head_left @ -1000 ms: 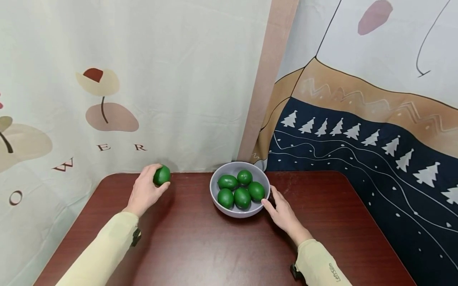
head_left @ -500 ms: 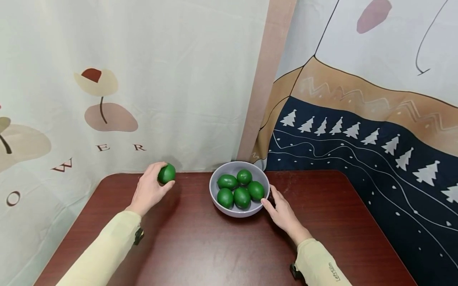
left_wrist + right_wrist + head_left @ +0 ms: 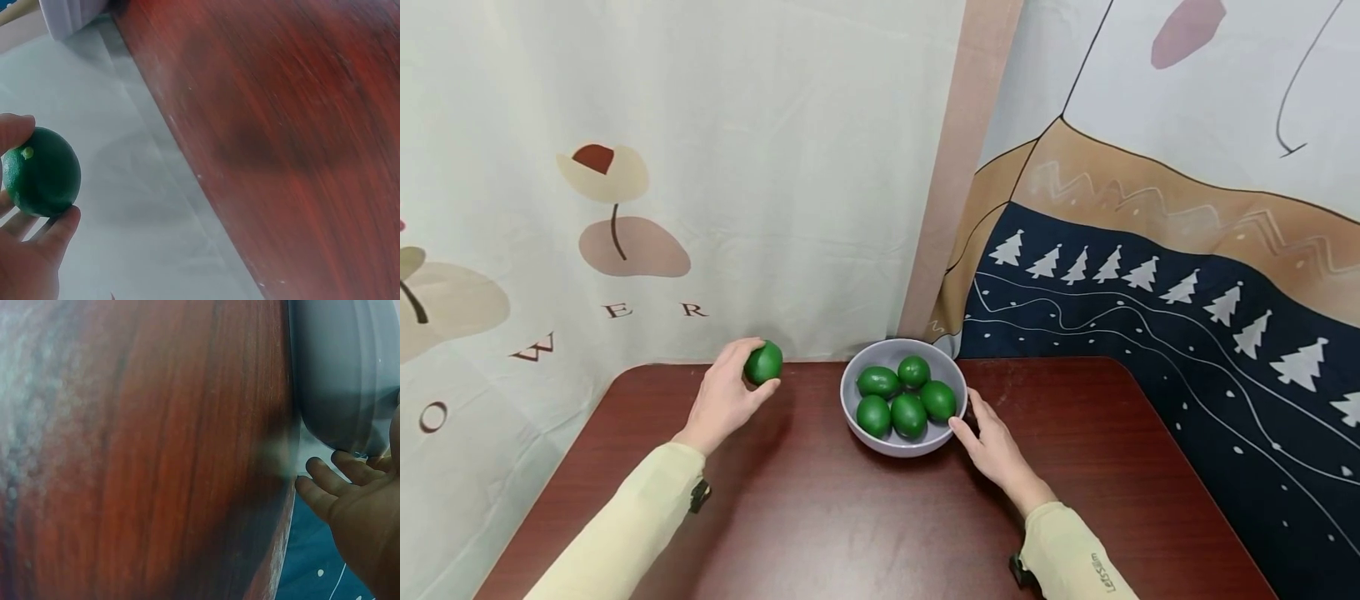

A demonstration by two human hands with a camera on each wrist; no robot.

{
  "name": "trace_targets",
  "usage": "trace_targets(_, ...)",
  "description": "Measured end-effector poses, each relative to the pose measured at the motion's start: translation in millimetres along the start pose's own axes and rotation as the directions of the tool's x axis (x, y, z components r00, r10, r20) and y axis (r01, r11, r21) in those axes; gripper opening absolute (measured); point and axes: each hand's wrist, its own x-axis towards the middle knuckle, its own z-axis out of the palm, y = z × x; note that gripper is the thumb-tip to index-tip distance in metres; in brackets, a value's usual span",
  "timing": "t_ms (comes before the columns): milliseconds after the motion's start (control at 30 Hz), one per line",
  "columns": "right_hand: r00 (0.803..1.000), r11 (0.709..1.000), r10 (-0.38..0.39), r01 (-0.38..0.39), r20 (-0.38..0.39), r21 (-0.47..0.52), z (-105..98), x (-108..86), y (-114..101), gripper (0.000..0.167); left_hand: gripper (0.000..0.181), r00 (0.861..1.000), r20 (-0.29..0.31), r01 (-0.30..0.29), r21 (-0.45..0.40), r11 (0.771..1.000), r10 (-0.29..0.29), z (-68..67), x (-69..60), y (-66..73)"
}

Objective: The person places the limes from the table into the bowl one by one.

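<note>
My left hand (image 3: 724, 402) grips a green lime (image 3: 764, 363) between thumb and fingers, above the table's far left part. The left wrist view shows this lime (image 3: 45, 172) as dark and glossy, with a pale stem nub. To the right, a grey-lavender bowl (image 3: 904, 448) stands upright near the back edge. Several limes (image 3: 908, 415) lie inside it. My right hand (image 3: 996, 446) rests against the bowl's right side, its thumb tip at the rim. Seen from the right wrist, its fingers (image 3: 326, 477) are fairly straight and spread beside the grey bowl wall (image 3: 337, 369).
Everything stands on a reddish-brown wooden table (image 3: 850, 533) with rounded far corners. A pale printed curtain (image 3: 805, 183) hangs right behind its back edge. At the right hangs a dark blue cloth with white trees (image 3: 1150, 350).
My left hand has moved steadily rightward with the lime, toward the bowl. The right hand, the bowl and the limes in it have stayed in place.
</note>
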Motion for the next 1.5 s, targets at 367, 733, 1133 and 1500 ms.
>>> trace_targets(367,1.0,1.0,-0.002,0.002,-0.004,-0.001,0,-1.1,-1,0.063,0.062,0.998,-0.024,-0.056,-0.034,0.998,0.055,3.5,4.4,14.7)
trace_targets(733,1.0,1.0,0.002,-0.002,-0.007,0.001,-1,-2.1,-1,0.063,0.062,0.993,-0.06,-0.102,-0.069,0.992,0.098,10.5,6.4,23.6)
trace_targets(1133,1.0,1.0,-0.006,0.005,-0.01,-0.018,0,-3.0,0,0.064,0.063,0.99,-0.079,-0.123,-0.112,0.986,0.114,17.0,8.8,32.9)
trace_targets(1500,1.0,1.0,-0.007,0.007,-0.008,-0.011,1,-1.4,1,0.064,0.063,0.989,-0.08,-0.137,-0.13,0.982,0.128,21.0,13.5,45.8)
